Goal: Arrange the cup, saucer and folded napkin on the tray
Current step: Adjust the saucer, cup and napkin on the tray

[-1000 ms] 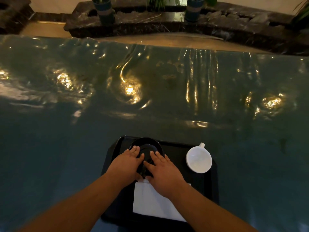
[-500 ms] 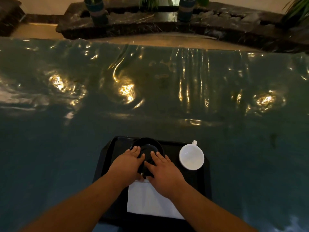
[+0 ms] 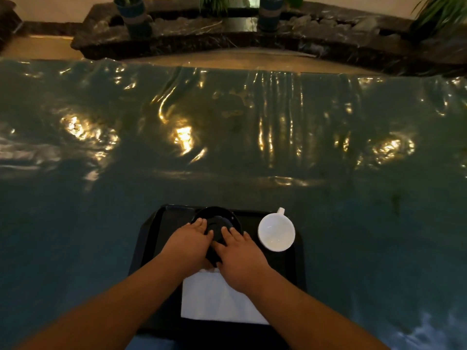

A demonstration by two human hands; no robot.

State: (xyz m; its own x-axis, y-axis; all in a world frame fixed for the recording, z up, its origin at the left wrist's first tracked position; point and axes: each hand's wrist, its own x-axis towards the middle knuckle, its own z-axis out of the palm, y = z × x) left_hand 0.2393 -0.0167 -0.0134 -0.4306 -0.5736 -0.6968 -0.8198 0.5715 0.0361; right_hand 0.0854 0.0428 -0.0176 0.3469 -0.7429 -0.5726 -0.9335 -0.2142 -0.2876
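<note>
A black tray (image 3: 154, 238) lies on the table near its front edge. On the tray's far middle sits a black saucer (image 3: 219, 218). My left hand (image 3: 187, 242) and my right hand (image 3: 240, 256) rest flat on the saucer's near half, fingers spread, covering its near rim. A white cup (image 3: 276, 232) stands upright on the tray's far right, handle pointing away, apart from the saucer. A white folded napkin (image 3: 214, 301) lies on the tray's near part, partly under my right wrist.
A glossy teal plastic cover (image 3: 227, 137) with wrinkles and lamp glare spans the table. Beyond its far edge runs a dark stone ledge (image 3: 227, 39) with potted plants (image 3: 134, 13).
Both hands stay on the saucer. The view has shifted a little, so the tray and cup appear slightly further left in frame.
</note>
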